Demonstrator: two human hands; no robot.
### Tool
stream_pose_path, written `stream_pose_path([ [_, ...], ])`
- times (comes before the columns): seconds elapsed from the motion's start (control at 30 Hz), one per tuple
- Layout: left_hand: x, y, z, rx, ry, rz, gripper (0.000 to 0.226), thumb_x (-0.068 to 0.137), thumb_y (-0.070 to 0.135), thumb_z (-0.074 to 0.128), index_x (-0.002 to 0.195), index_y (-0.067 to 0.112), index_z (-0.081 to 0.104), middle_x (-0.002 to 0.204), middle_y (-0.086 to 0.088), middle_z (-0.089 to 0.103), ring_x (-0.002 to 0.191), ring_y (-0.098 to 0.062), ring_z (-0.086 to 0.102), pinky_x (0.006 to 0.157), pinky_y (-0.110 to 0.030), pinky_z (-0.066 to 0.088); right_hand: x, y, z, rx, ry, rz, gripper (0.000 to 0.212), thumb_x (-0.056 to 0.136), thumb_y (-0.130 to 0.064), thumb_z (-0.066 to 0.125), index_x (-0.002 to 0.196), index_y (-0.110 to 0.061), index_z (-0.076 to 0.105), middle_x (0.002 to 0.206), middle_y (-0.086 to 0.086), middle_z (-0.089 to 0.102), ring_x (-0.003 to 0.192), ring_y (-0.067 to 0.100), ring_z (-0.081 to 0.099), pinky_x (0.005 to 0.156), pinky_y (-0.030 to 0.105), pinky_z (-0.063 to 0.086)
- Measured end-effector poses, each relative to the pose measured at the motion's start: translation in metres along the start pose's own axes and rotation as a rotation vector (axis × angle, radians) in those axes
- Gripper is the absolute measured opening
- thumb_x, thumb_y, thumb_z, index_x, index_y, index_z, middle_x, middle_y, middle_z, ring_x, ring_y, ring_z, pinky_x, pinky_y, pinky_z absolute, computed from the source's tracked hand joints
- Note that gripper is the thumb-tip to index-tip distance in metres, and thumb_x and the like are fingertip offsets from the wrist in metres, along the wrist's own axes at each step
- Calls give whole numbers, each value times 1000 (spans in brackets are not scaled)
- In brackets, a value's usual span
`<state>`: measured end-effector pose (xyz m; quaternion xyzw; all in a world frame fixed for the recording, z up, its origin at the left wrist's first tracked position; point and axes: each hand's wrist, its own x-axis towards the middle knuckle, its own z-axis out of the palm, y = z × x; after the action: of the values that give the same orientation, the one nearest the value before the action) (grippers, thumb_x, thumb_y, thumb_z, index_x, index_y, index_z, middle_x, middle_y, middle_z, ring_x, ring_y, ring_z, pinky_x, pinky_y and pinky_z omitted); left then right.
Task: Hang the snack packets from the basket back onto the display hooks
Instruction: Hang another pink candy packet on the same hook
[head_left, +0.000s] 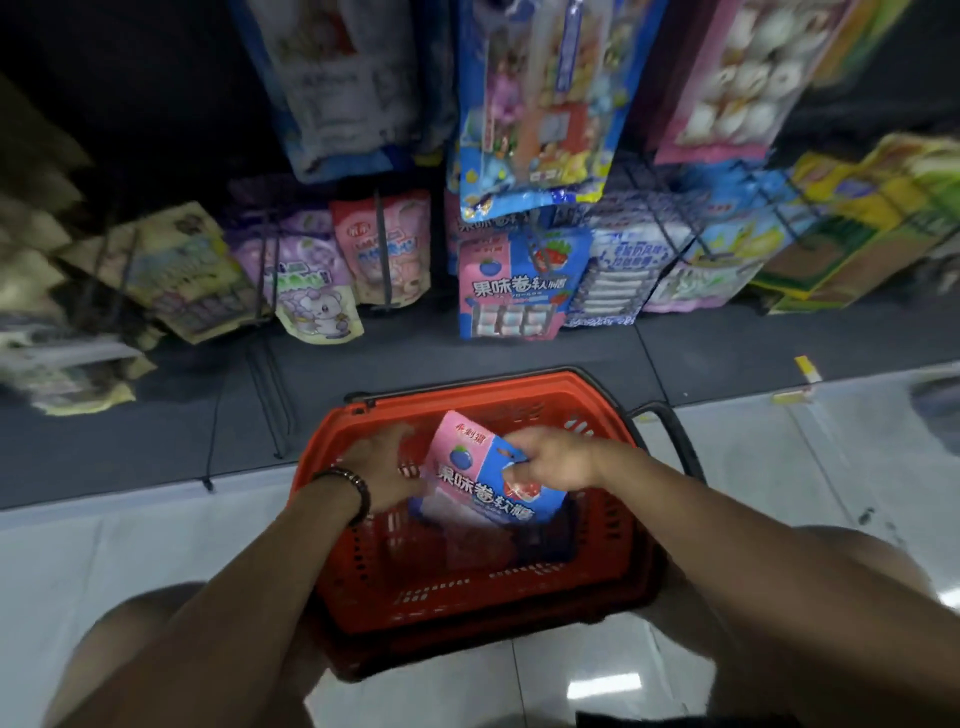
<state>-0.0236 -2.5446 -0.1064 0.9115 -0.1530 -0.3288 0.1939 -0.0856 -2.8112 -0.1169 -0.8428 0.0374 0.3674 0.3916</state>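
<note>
A red plastic basket (363, 587) stands on the floor below the display. Over its opening my right hand (558, 460) pinches a pink and blue snack packet (467, 478) by its right edge, holding it tilted. My left hand (382, 460), with a dark bead bracelet at the wrist, reaches into the basket just left of the packet; its fingers lie blurred at the packet's left edge. More pink packets lie dim in the basket's bottom. A matching pink and blue packet (511, 288) hangs on a display hook straight ahead.
Rows of hanging snack bags fill the rack: purple and pink bags (332, 265) at left, blue and white bags (618, 265) at right, large bags above. A dark base ledge (208, 410) runs below them. The basket's black handle (675, 431) lies folded to the right on pale floor tiles.
</note>
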Motion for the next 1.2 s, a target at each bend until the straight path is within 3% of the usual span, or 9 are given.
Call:
stream_pose_path([
  [0.13, -28, 5, -13, -395, -99, 159, 56, 85, 5, 87, 135, 16, 64, 129, 6, 76, 121, -13, 72, 109, -39, 56, -56, -48, -31, -92, -11, -91, 17, 97, -26, 71, 113, -19, 71, 115, 3, 80, 107, 30, 75, 93, 46, 61],
  [0.3, -81, 29, -15, -626, -7, 238, 27, 98, 8, 73, 125, 14, 75, 124, 2, 79, 116, -18, 75, 103, -42, 60, -122, -76, -45, -133, 132, -194, 15, 101, -29, 71, 110, -19, 76, 105, -3, 80, 92, 16, 73, 90, 38, 57],
  [0.43, -121, 60, -18, -792, 222, 241, 18, 100, 1, 67, 114, 9, 75, 99, 9, 84, 84, -3, 77, 70, -18, 59, -160, -81, -47, 192, 508, -255, 27, 88, -41, 85, 90, -14, 81, 92, 7, 80, 91, 18, 77, 81, 38, 55],
  [0.5, -137, 72, -22, -860, 301, 247, 16, 102, 2, 65, 111, 11, 75, 94, 10, 83, 73, 1, 73, 62, -13, 54, -175, -81, -44, 518, 571, -296, 20, 86, -29, 88, 100, -15, 82, 101, 5, 83, 97, 21, 80, 89, 41, 61],
  [0.67, -158, 92, -40, -1073, 377, 237, 23, 104, 5, 64, 122, 12, 75, 117, -8, 81, 106, -32, 77, 92, -51, 63, -195, -82, -20, 683, 453, -298, 14, 96, -13, 77, 108, -6, 78, 93, 3, 81, 83, 19, 76, 63, 25, 54],
  [0.8, -164, 99, -48, -1161, 363, 194, 19, 103, 9, 67, 119, 14, 76, 116, -11, 81, 109, -38, 77, 100, -62, 58, -192, -87, -13, 754, 509, -303, 12, 97, -16, 76, 106, -9, 79, 102, 9, 83, 98, 30, 80, 79, 38, 62],
  [0.93, -166, 101, -55, -1199, 349, 193, 17, 102, 9, 68, 114, 15, 78, 116, -13, 81, 109, -38, 77, 101, -63, 57, -192, -95, -14, 782, 584, -316, 5, 97, -11, 75, 96, -8, 79, 92, 8, 82, 82, 24, 79, 62, 29, 58],
  [1.13, -183, 132, -40, -879, 801, 51, 53, 85, 32, 88, 121, 22, 49, 109, 4, 67, 101, -19, 69, 86, -36, 58, -191, -112, -7, 670, 763, -356, 8, 94, -15, 79, 98, -9, 83, 97, 5, 84, 98, 34, 79, 92, 58, 62],
  [1.2, -189, 147, -26, -1014, 685, 152, 60, 82, 39, 89, 125, 25, 51, 120, 4, 62, 109, -17, 66, 87, -33, 57, -187, -119, -1, 557, 790, -408, 6, 92, -23, 82, 95, -19, 84, 93, -2, 83, 93, 26, 80, 89, 56, 62],
])
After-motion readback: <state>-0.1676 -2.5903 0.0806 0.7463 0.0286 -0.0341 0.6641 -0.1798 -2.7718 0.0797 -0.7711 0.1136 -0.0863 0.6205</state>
